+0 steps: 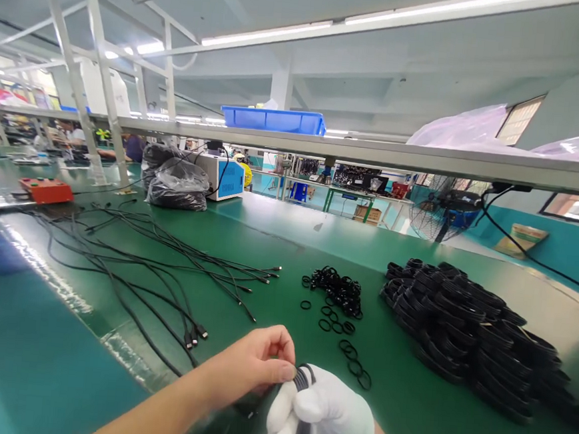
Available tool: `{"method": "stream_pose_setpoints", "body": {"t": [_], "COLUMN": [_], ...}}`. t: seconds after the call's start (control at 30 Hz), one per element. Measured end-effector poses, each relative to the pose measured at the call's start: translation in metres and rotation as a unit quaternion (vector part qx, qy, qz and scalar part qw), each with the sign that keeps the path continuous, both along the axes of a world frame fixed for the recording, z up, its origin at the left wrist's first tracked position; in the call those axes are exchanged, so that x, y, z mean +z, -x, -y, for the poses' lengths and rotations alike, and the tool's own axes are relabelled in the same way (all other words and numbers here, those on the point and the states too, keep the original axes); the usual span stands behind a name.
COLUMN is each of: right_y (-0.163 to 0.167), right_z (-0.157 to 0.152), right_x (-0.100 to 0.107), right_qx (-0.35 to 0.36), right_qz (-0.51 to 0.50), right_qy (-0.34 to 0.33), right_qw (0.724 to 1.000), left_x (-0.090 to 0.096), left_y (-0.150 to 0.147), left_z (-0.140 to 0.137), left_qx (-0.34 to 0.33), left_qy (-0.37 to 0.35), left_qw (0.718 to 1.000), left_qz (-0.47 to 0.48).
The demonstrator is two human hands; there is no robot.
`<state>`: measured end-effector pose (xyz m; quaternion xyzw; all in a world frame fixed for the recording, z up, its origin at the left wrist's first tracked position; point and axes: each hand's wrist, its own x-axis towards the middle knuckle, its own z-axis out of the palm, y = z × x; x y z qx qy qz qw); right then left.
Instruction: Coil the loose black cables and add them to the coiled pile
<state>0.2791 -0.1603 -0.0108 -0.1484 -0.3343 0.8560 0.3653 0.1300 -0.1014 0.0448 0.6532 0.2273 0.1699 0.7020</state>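
Observation:
My right hand (327,414), in a white glove, is closed around a coiled black cable (301,380) near the table's front edge. Bare, my left hand (258,362) pinches at the upper left side of the same coil, thumb and fingertips pressed together. A thin black loop stands up at the top of the coil; whether it is cable or a ring I cannot tell. Just beyond the glove, several loose black rings (355,368) lie on the green tabletop, with a heap of the same rings (336,289) behind them. The lower part of the coil is hidden by the glove.
Long black cables (166,261) stretch across the left of the green table (278,236). Stacked coiled cables (461,324) rise on the right. Behind stand an orange-red box (47,190), a black plastic bag (179,185) and a blue-white machine (225,178). A shelf (285,139) crosses overhead.

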Motion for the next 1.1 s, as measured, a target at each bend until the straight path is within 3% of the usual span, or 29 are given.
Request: {"method": "stream_pose_setpoints", "body": {"t": [0.07,0.17,0.27,0.37,0.53,0.6,0.67,0.83,0.97,1.1], "right_y": [-0.001,-0.004,-0.01,-0.016,-0.025,-0.028,-0.031,-0.038,-0.042,-0.045], "right_z": [0.0,0.001,0.003,0.003,0.004,0.006,0.008,0.01,0.011,0.019], "right_x": [-0.003,-0.001,0.007,0.018,0.035,0.042,0.046,0.036,0.032,0.048], "right_qx": [-0.022,-0.059,-0.096,-0.086,-0.048,-0.018,-0.035,-0.069,-0.015,0.012], "right_qz": [0.012,0.021,0.032,0.074,0.107,0.149,0.206,0.311,0.308,0.292], "right_qy": [-0.009,-0.016,-0.025,-0.044,-0.106,-0.134,-0.14,-0.163,-0.189,-0.186], "right_qw": [1.0,0.998,0.995,0.993,0.987,0.98,0.968,0.934,0.932,0.938], "left_x": [-0.016,-0.029,-0.03,-0.024,-0.005,0.003,0.005,-0.008,-0.016,-0.016], "left_y": [-0.008,-0.02,-0.025,-0.022,-0.013,-0.012,-0.014,-0.02,-0.021,-0.016], "left_z": [0.007,0.015,0.018,0.02,0.033,0.038,0.042,0.049,0.051,0.049], "left_qx": [0.027,0.076,0.101,0.072,0.104,0.124,0.135,0.202,0.235,0.216], "left_qy": [0.06,0.054,0.039,0.016,-0.139,-0.201,-0.229,-0.29,-0.329,-0.383], "left_qw": [0.995,0.983,0.98,0.989,0.983,0.971,0.964,0.934,0.913,0.897], "left_qz": [0.074,0.16,0.164,0.13,0.054,0.032,0.027,0.042,0.047,0.05]}}
